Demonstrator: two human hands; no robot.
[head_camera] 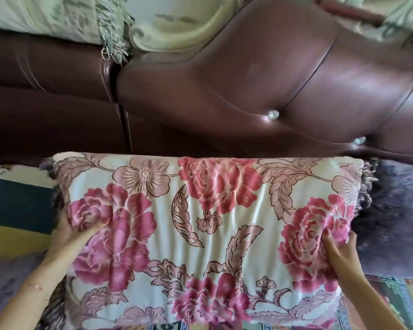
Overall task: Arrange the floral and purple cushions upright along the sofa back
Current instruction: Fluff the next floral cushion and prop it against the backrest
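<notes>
A large floral cushion (pixel 208 234), white with pink roses and a purple fringe, fills the middle of the view in front of the brown leather sofa back (pixel 260 86). My left hand (pixel 74 234) grips its left edge, thumb pressed into the fabric. My right hand (pixel 339 248) grips its right edge. A fluffy purple cushion (pixel 396 210) lies to the right, partly hidden behind the floral one. More purple fur (pixel 7 282) shows at the lower left.
A striped, patterned seat cover (pixel 14 210) lies on the seat at left, and its pattern shows again at lower right. Pale green fringed drapes (pixel 86 22) hang over the sofa top. Two shiny buttons stud the tufted backrest.
</notes>
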